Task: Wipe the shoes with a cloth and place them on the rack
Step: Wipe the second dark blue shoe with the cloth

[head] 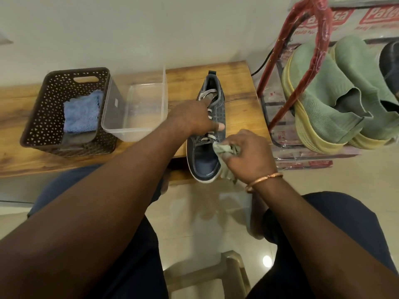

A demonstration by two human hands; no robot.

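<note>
1 blu shoe [206, 156], 2 cloths [81, 113] [225, 148], 1 tub [112, 111]

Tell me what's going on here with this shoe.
A seated person is cleaning a dark blue sneaker that lies on the wooden table. The left hand holds it steady over the laces, while the right hand grips a bunched greenish cloth against its side near the toe. A green pair of shoes already sits on the red rack to the right. The sneaker is not on the rack yet.
</note>
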